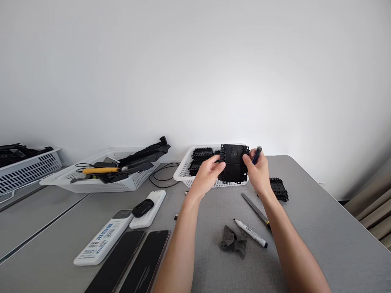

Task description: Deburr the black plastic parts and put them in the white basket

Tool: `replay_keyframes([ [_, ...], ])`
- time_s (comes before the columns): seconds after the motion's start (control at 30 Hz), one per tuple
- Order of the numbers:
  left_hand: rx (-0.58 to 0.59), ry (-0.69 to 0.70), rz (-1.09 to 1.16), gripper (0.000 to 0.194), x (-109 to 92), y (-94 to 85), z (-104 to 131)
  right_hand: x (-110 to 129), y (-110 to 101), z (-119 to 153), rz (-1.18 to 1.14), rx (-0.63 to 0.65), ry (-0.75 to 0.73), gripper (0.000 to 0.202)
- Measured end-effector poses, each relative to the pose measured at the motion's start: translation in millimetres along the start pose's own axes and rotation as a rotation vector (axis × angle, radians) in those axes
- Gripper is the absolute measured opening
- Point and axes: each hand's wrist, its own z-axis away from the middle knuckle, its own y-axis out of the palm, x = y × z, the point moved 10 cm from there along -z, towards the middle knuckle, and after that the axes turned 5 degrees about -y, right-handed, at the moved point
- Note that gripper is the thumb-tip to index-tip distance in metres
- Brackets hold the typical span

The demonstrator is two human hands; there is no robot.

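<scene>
This looks like a holding step: the left hand (207, 174) and right hand (259, 174) pinch opposite edges of the black plastic panel (234, 165) near the white basket (182, 170); the right also holds a pen-like tool (257, 155). Moving the panel calls for matched grips.

Bright, diffuse light; soft glow on wall (238, 69), corners dimmer. Wide-angle stretch at edges. Hands reasonably sharp.
</scene>
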Motion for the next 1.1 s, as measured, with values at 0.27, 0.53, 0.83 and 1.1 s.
replay_keyframes([
  [0.27,0.027,0.035,-0.021,0.046,-1,4.1,-3,13,2,12,0.057,0.059,0.114,0.032],
  [0.53,0.051,0.118,-0.040,0.032,-9,7.5,-4,-17,65,40,-0.469,0.457,0.561,0.036],
  [0.83,0.159,0.188,-0.072,0.017,-22,22.8,6,-15,80,52,-0.593,0.572,0.693,0.028],
  [1.1,0.171,0.197,-0.138,0.012,-30,26.3,12,-16,76,51,-0.616,0.543,0.743,0.026],
])
